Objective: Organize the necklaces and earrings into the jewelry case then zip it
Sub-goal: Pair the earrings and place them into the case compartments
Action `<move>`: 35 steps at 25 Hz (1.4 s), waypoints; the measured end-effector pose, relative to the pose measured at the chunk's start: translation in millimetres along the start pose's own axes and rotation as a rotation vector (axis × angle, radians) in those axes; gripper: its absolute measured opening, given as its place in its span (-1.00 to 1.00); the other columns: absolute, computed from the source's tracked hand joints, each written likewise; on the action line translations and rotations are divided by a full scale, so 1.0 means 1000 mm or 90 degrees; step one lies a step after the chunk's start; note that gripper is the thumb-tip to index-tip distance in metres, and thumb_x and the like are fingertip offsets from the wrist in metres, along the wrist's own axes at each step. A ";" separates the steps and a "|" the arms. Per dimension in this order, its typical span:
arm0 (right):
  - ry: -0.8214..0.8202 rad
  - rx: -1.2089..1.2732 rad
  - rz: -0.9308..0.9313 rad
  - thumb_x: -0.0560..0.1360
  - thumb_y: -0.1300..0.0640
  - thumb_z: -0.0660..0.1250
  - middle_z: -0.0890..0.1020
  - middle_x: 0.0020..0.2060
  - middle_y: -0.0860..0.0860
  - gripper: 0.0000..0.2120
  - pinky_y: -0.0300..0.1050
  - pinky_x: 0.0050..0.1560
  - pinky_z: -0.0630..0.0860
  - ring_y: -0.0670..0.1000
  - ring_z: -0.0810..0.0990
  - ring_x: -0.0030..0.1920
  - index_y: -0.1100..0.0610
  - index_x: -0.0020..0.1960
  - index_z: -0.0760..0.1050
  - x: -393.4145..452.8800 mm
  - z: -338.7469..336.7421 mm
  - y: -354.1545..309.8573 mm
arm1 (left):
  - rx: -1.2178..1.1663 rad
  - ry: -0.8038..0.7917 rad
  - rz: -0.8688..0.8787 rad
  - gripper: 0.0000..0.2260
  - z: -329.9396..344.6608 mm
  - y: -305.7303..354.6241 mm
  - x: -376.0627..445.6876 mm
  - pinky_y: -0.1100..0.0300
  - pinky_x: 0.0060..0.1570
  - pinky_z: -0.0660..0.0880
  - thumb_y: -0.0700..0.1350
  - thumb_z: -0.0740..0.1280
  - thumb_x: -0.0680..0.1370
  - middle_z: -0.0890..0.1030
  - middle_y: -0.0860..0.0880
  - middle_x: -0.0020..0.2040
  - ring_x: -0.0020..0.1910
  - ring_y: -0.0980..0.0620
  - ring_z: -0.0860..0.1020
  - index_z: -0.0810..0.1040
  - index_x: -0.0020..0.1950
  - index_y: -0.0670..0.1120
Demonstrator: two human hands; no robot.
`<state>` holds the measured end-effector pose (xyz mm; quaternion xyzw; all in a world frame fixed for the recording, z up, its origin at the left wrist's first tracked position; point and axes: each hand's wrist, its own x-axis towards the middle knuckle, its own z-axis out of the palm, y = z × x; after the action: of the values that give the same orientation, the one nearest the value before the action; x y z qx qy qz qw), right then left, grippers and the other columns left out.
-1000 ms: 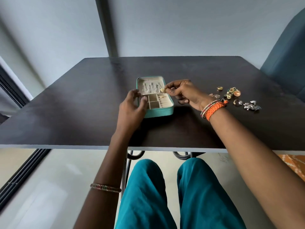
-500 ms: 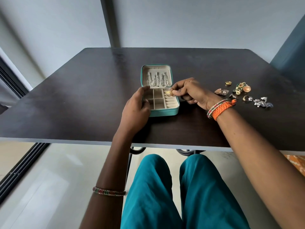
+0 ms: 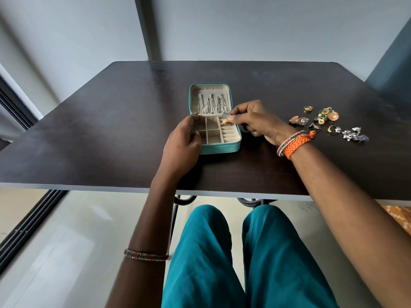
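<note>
A teal jewelry case (image 3: 222,148) lies open on the dark table (image 3: 100,141), its lid flat at the far side. Several necklaces (image 3: 212,105) hang inside the lid. My left hand (image 3: 183,143) grips the case's left wall. My right hand (image 3: 255,122) pinches a small gold earring (image 3: 225,121) with thumb and forefinger, over the top right slot of the tray. The square compartments of the tray look bare. Loose earrings and rings (image 3: 327,121) lie in a scatter on the table to the right of my right wrist.
A silver floral piece (image 3: 354,135) lies at the right end of the scatter. A blue chair back (image 3: 391,70) stands at the table's far right corner. The table's near edge (image 3: 111,187) runs above my knees.
My right hand has carried the gold earring from the lid's edge down to the tray's top right slot. The left hand has stayed on the case's left side.
</note>
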<state>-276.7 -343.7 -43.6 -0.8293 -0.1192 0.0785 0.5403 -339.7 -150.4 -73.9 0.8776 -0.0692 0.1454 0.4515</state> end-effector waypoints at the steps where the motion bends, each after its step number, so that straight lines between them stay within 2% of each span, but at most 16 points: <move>1: 0.002 0.005 -0.005 0.49 0.20 0.36 0.35 -0.43 0.06 -0.94 -0.33 -0.63 0.07 -0.17 0.14 -0.60 0.15 -0.16 0.54 0.000 0.000 0.000 | 0.000 0.001 0.000 -0.67 0.000 0.000 0.000 0.02 0.17 0.48 -0.25 0.14 0.57 0.54 0.00 0.27 0.17 0.03 0.51 0.46 0.29 -0.03; 2: 0.009 0.012 -0.008 0.47 0.23 0.38 0.35 -0.44 0.06 -0.95 -0.33 -0.64 0.08 -0.17 0.15 -0.61 0.14 -0.14 0.52 -0.001 0.000 0.000 | -0.001 0.000 0.000 -0.67 0.000 0.000 0.000 0.01 0.16 0.49 -0.25 0.14 0.57 0.54 0.00 0.26 0.16 0.03 0.52 0.46 0.29 -0.03; 4: 0.040 0.024 -0.011 0.44 0.29 0.39 0.35 -0.46 0.02 -0.86 -0.34 -0.63 0.09 -0.17 0.15 -0.61 0.11 -0.12 0.46 -0.001 0.001 0.000 | -0.009 -0.005 -0.004 -0.67 0.000 -0.001 0.001 -0.01 0.15 0.50 -0.24 0.14 0.57 0.53 0.01 0.27 0.17 0.03 0.52 0.45 0.29 -0.02; 6: 0.079 0.013 -0.062 0.43 0.33 0.37 0.35 -0.49 0.03 -0.85 -0.32 -0.62 0.13 -0.15 0.16 -0.61 0.12 -0.14 0.46 -0.002 0.004 0.000 | -0.016 -0.010 -0.007 -0.67 0.001 -0.003 0.001 -0.03 0.15 0.51 -0.23 0.14 0.57 0.53 0.01 0.28 0.17 0.02 0.53 0.45 0.30 0.00; 9: 0.162 -0.124 -0.217 0.38 0.36 0.29 0.42 -0.55 0.10 -0.84 -0.39 -0.48 0.22 -0.14 0.23 -0.57 0.15 -0.25 0.58 -0.006 0.006 0.000 | -0.023 -0.012 -0.005 -0.67 0.001 -0.003 0.001 -0.03 0.14 0.52 -0.22 0.13 0.57 0.52 0.01 0.29 0.18 0.03 0.53 0.44 0.30 0.00; 11: 0.193 -0.229 -0.286 0.35 0.32 0.24 0.47 -0.57 0.13 -0.77 -0.33 -0.46 0.19 -0.10 0.25 -0.55 0.14 -0.27 0.65 -0.008 0.007 0.003 | -0.027 -0.016 -0.007 -0.67 0.001 -0.002 0.001 -0.02 0.13 0.53 -0.23 0.13 0.58 0.51 0.01 0.30 0.18 0.04 0.53 0.44 0.31 -0.01; 13: 0.209 -0.287 -0.310 0.33 0.27 0.20 0.45 -0.60 0.10 -0.74 -0.24 -0.46 0.18 -0.06 0.26 -0.56 0.09 -0.26 0.67 -0.009 0.007 0.004 | -0.028 -0.016 -0.007 -0.67 0.000 -0.002 0.001 -0.02 0.13 0.54 -0.23 0.13 0.58 0.51 0.01 0.30 0.18 0.04 0.53 0.44 0.30 -0.01; 19: 0.222 -0.351 -0.341 0.33 0.21 0.17 0.58 -0.52 0.03 -0.69 -0.25 -0.44 0.23 -0.07 0.33 -0.55 0.00 -0.21 0.68 -0.009 0.009 0.004 | -0.015 0.000 0.012 -0.66 0.000 0.001 0.000 0.06 0.14 0.51 -0.26 0.13 0.56 0.52 0.01 0.28 0.18 0.04 0.52 0.46 0.28 -0.04; 21: 0.216 -0.365 -0.338 0.34 0.21 0.18 0.55 -0.54 -0.11 -0.70 -0.29 -0.42 0.21 -0.10 0.36 -0.55 0.01 -0.23 0.68 -0.011 0.010 0.003 | -0.009 0.006 0.018 -0.66 0.000 0.000 0.001 0.06 0.15 0.50 -0.27 0.13 0.55 0.53 0.02 0.28 0.18 0.04 0.52 0.47 0.28 -0.05; 23: 0.197 -0.363 -0.321 0.34 0.24 0.19 0.43 -0.61 -0.21 -0.74 -0.28 -0.38 0.22 -0.14 0.42 -0.52 0.07 -0.27 0.66 -0.010 0.012 0.002 | -0.012 0.007 0.023 -0.66 0.001 -0.003 0.002 0.00 0.16 0.50 -0.25 0.14 0.55 0.53 0.02 0.27 0.18 0.03 0.52 0.47 0.28 -0.05; 26: 0.169 -0.349 -0.298 0.36 0.27 0.19 0.50 -0.58 -0.21 -0.74 -0.27 -0.39 0.21 -0.19 0.45 -0.48 0.10 -0.28 0.65 -0.008 0.012 0.002 | -0.013 0.007 0.023 -0.66 0.002 -0.005 0.003 -0.02 0.17 0.50 -0.25 0.14 0.54 0.53 0.01 0.27 0.19 0.01 0.52 0.47 0.28 -0.05; 29: 0.231 -0.275 -0.331 0.36 0.25 0.19 0.52 -0.59 -0.14 -0.71 -0.30 -0.46 0.21 -0.09 0.39 -0.56 0.08 -0.25 0.69 -0.013 0.008 0.000 | 0.038 0.047 0.051 -0.67 0.003 0.003 0.000 0.08 0.12 0.49 -0.28 0.17 0.53 0.50 -0.02 0.30 0.18 -0.03 0.50 0.49 0.26 -0.07; 33: 0.319 -0.155 -0.332 0.36 0.31 0.21 0.44 -0.65 -0.24 -0.74 -0.38 -0.48 0.16 -0.11 0.35 -0.60 0.14 -0.30 0.66 -0.024 0.000 -0.007 | 0.241 0.112 0.176 -0.70 0.006 0.016 -0.004 -0.02 0.11 0.47 -0.24 0.21 0.47 0.57 -0.05 0.21 0.11 -0.12 0.53 0.56 0.15 -0.07; 35: 0.366 -0.142 -0.314 0.35 0.30 0.22 0.43 -0.66 -0.22 -0.75 -0.36 -0.49 0.16 -0.11 0.35 -0.61 0.15 -0.33 0.65 -0.030 -0.015 -0.004 | 0.273 0.125 0.206 -0.71 0.010 0.026 -0.006 -0.01 0.14 0.41 -0.21 0.18 0.43 0.62 -0.04 0.12 0.06 -0.13 0.55 0.60 0.07 -0.06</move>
<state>-302.6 -363.4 -33.7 -0.8174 -0.1668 -0.3023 0.4611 -349.8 -173.5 -61.5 0.9121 -0.1322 0.3116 0.2312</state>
